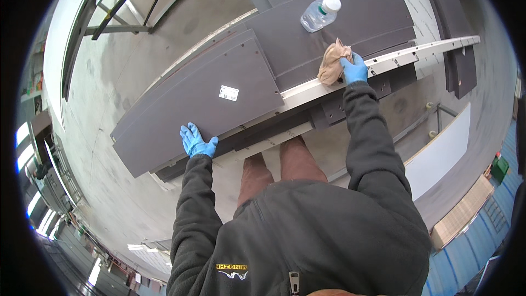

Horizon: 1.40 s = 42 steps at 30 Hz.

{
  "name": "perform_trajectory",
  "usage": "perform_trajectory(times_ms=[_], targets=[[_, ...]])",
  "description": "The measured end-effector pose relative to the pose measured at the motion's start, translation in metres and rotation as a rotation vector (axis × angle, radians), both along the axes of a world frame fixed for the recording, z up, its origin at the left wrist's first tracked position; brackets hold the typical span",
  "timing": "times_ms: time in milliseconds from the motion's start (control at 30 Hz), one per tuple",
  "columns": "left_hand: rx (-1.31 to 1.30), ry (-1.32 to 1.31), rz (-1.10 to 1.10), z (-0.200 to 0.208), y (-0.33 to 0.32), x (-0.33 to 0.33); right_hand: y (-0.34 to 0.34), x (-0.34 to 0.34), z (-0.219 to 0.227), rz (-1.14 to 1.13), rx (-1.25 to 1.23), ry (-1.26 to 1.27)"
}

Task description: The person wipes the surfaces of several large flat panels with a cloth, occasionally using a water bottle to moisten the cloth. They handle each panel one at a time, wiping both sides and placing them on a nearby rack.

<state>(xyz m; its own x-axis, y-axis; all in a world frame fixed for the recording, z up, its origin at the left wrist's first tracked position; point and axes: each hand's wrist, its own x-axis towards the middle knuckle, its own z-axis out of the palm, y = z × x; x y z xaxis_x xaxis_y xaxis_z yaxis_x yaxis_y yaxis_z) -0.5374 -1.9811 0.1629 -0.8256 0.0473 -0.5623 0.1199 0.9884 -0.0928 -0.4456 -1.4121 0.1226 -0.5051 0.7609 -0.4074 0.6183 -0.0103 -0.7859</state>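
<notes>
My left hand [196,141], in a blue glove, rests with spread fingers on the near edge of a dark grey panel [181,109]. A white label [229,93] is stuck on that panel. My right hand [355,68], gloved the same way, grips a crumpled beige cloth [332,64] above a long pale strip [400,58] with dark marks. Beyond the cloth, a clear plastic bottle [316,17] with a white cap stands on another dark grey panel [367,13].
More dark panels [452,33] lie at the right. A metal frame [123,16] and a leaning white board [68,33] are at the far left. Lower right are a white board [441,151], a flat cardboard piece [463,208] and a green container [499,169].
</notes>
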Motion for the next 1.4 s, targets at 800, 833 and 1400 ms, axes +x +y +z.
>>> perform_trajectory(times_ms=[800, 833, 1400], targets=[[0.649, 0.69, 1.485, -0.025, -0.261, -0.043, -0.343, -0.192, -0.001, 0.765, 1.003, -0.195], [0.703, 0.6, 1.665, -0.029, -0.294, -0.051, -0.35, -0.196, -0.003, 0.754, 1.007, -0.3], [1.435, 0.25, 2.02, -0.087, -0.381, -0.045, -0.654, -0.246, 0.022, 1.452, 0.729, 0.298]])
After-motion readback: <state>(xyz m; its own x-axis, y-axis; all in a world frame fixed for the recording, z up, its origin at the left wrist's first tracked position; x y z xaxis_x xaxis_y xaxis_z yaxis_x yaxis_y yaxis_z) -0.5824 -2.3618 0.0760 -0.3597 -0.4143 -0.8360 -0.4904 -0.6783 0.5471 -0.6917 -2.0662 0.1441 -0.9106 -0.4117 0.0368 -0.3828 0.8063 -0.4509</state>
